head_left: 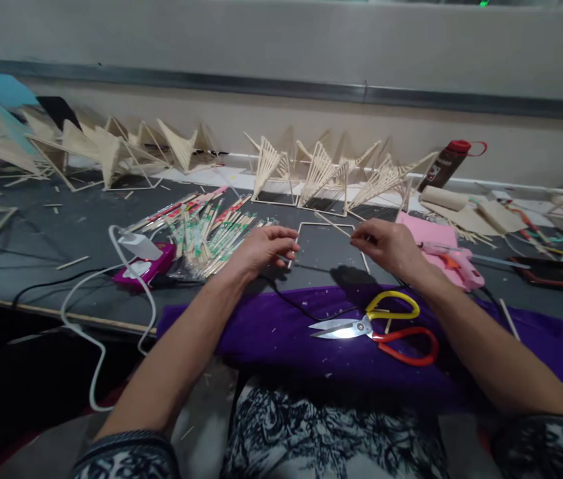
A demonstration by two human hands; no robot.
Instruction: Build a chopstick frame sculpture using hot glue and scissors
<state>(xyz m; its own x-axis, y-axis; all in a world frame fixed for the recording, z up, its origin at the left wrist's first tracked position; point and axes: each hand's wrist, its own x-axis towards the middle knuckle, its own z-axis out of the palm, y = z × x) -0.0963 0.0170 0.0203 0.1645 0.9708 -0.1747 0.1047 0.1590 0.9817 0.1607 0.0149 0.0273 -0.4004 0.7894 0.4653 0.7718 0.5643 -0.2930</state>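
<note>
A thin wooden stick point(332, 223) is pinched in my right hand point(386, 245), its far end pointing up and left over a flat frame of sticks point(314, 224) on the dark table. My left hand point(267, 251) is at the frame's left side, fingers apart and slightly curled, with no stick visible in it; whether it touches the frame I cannot tell. Scissors point(361, 327) with one yellow and one red handle lie part-open on a purple cloth point(271, 346) in front of me. To the right of my right hand rests a pink glue gun point(456, 263).
Wrapped chopsticks point(206, 233) are heaped left of my left hand, beside a magenta power block point(146, 269) with a white plug and cables. Stick structures point(321, 173) stand along the wall. A dark bottle point(444, 165) with a red cap leans at the back right. A phone-like dark object point(556, 273) lies right.
</note>
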